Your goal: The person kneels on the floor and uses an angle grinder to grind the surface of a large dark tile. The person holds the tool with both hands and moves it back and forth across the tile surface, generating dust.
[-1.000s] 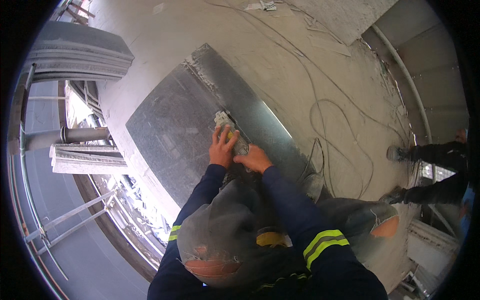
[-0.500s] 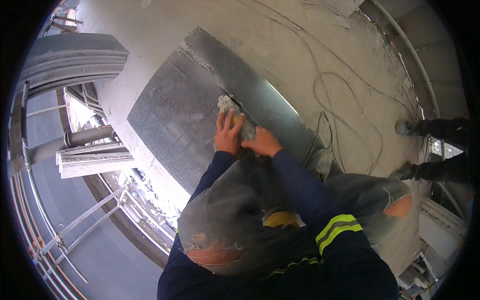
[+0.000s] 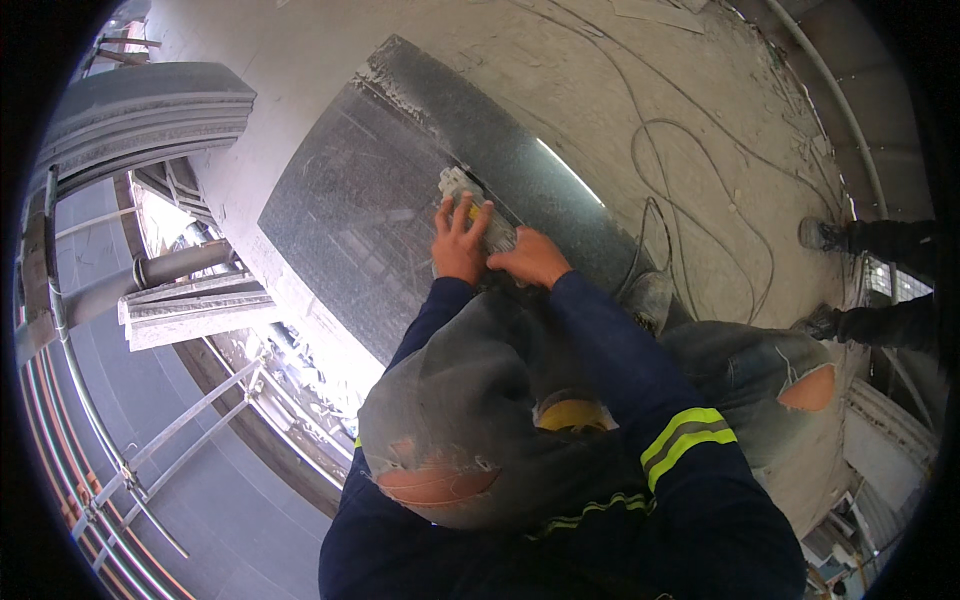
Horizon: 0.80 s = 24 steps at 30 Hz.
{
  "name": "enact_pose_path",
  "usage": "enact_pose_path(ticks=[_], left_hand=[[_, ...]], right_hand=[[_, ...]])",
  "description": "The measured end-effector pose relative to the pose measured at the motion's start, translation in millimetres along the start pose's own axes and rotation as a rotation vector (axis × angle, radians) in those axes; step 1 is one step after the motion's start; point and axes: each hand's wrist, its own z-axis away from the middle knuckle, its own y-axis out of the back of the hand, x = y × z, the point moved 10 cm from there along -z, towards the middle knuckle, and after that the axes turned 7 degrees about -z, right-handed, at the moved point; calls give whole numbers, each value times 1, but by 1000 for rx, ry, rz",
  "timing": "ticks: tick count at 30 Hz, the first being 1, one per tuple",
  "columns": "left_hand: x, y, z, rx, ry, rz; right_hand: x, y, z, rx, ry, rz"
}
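Left hand [image 3: 461, 245] has its fingers clamped over a dusty tool [image 3: 498, 233] on the slab [image 3: 345, 205], right hand [image 3: 533, 260] gripping the near end, cable [image 3: 662, 121] just kinda looped off right.

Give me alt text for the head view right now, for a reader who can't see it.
A person's left hand and right hand hold a dusty handheld tool on a dark slab. A cable loops across the floor at right, near another person's legs.

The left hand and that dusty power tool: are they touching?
Touching: the head view shows the left hand with its fingers laid over the dusty power tool.
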Motion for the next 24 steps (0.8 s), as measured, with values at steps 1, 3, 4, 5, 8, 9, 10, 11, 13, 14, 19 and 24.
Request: enact_pose_path(ticks=[1,3,4,5,8,9,10,11,13,14,19,24], left_hand=[[1,0,1,-1,-2,-11],[2,1,3,7,-7,-4],[2,2,4,11,-9,-1],[2,2,5,14,-14,-7],[0,-2,-1,46,-29,-5],[-1,-2,-2,59,-28,6],[-3,-2,-5,76,-28,16],[-4,-6,-9,54,-27,9],[-11,-12,-9,0,-17,-15],[-12,-11,-7,0,-19,-23],[-3,-5,-1,-24,-9,-2],[5,3,3,-15,-9,37]], right_hand=[[1,0,2,0,-4,3],[3,0,5,1,-9,9],[3,0,6,-2,-12,15],[3,-1,6,-5,-16,21],[5,-1,-6,35,21,45],[7,-2,-13,56,39,54],[6,-3,-18,51,31,44],[6,-3,-24,46,23,34],[1,-5,-25,25,13,14],[1,-4,-23,18,12,5],[-3,0,-2,-6,-39,9],[-5,6,15,-14,-59,-5]])
